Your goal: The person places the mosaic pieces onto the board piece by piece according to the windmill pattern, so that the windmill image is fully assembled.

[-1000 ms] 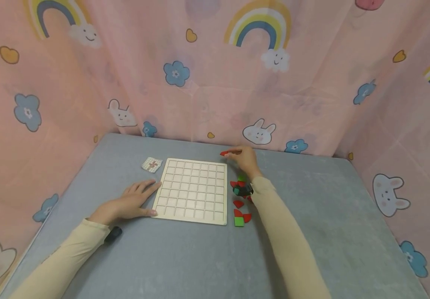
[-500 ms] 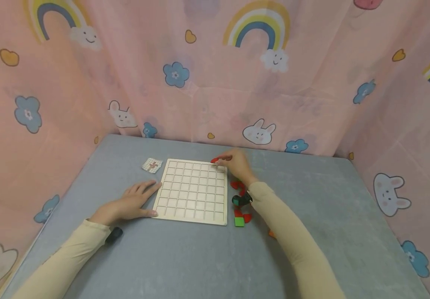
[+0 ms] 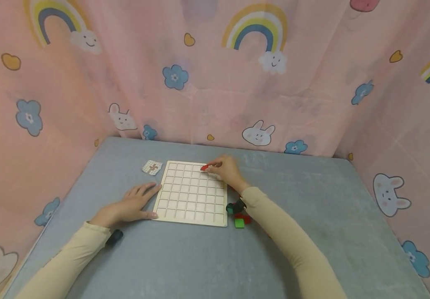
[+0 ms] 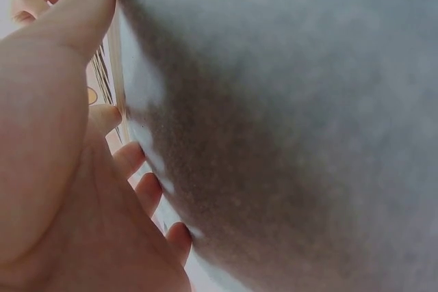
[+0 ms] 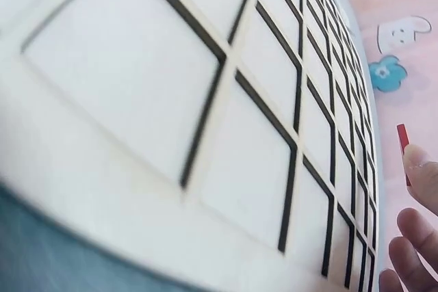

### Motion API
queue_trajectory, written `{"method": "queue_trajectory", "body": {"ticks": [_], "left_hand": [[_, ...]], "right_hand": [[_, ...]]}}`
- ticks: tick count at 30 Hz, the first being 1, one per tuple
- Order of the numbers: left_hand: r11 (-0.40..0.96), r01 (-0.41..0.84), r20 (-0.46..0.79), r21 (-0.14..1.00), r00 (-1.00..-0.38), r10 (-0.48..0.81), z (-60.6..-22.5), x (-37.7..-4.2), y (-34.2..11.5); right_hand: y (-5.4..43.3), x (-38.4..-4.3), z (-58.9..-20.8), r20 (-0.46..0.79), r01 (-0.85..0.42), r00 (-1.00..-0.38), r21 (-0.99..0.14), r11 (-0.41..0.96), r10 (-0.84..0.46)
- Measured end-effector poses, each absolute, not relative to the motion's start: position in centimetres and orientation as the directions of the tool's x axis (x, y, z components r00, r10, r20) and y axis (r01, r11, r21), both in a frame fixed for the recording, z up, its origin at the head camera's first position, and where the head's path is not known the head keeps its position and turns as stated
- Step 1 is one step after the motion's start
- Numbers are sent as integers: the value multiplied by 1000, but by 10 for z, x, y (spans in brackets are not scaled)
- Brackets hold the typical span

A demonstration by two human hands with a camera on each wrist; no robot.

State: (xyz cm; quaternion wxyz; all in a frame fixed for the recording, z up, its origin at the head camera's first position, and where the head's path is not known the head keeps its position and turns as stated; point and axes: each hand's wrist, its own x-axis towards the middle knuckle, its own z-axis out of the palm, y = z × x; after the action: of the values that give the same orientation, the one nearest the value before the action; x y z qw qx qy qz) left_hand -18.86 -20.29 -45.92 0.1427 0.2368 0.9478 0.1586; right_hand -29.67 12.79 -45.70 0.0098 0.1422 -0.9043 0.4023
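A pale wooden board [image 3: 190, 193] with a grid of recessed square cells lies flat on the table. My left hand [image 3: 129, 205] rests at its left side, fingers spread, with thumb and index finger touching the edge. Over the far right part of the board, my right hand [image 3: 228, 171] pinches a thin red piece [image 3: 204, 168] between thumb and fingertips. The right wrist view shows this red piece [image 5: 402, 143] edge-on, apart from the board. In the left wrist view, the fingers [image 4: 130, 158] lie along the board's edge.
A small card [image 3: 152, 167] with a grid and a pinwheel-like figure lies beyond the left hand. A green square tile [image 3: 239, 223] and red pieces [image 3: 246, 217] lie right of the board, partly hidden by the right arm. A pink patterned curtain [image 3: 215, 108] surrounds the table.
My right hand has moved left with the red piece, from beyond the board's far right corner to over its far row. The left hand has stayed in place.
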Motion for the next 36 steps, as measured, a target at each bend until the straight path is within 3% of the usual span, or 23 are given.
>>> {"method": "queue_trajectory", "body": {"ticks": [36], "left_hand": [[828,407,-169,384,-851,497,-460,-188,-204]], "right_hand": [[96,-286,-467,118,-259,-961,-702,664,-250]]}}
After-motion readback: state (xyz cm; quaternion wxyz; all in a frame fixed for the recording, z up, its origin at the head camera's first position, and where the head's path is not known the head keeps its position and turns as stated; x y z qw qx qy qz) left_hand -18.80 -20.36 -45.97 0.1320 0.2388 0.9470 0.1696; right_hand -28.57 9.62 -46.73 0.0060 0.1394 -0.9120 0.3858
